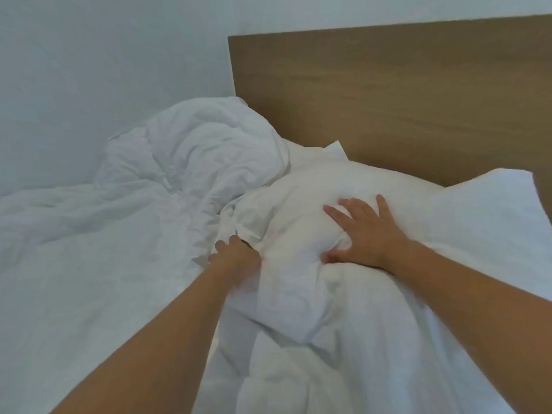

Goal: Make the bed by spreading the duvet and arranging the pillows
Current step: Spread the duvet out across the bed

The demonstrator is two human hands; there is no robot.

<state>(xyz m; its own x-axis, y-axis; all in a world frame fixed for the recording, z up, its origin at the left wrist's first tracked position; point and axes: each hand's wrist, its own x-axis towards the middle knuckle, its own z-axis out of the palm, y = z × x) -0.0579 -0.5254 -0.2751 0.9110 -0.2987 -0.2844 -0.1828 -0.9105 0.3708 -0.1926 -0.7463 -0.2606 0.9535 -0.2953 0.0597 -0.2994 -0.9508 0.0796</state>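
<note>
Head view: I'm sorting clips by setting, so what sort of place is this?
Most likely a bedroom. A wooden headboard stands against a plain wall, with a white pillow and a rumpled duvet under the person's hands.

left hand (236, 258) fingers tucked under pillow (301, 204), headboard (388, 94) cut off right

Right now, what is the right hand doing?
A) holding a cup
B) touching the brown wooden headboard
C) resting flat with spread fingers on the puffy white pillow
C: the right hand lies palm down, fingers spread, on the puffy white pillow, well below the brown wooden headboard.
</note>
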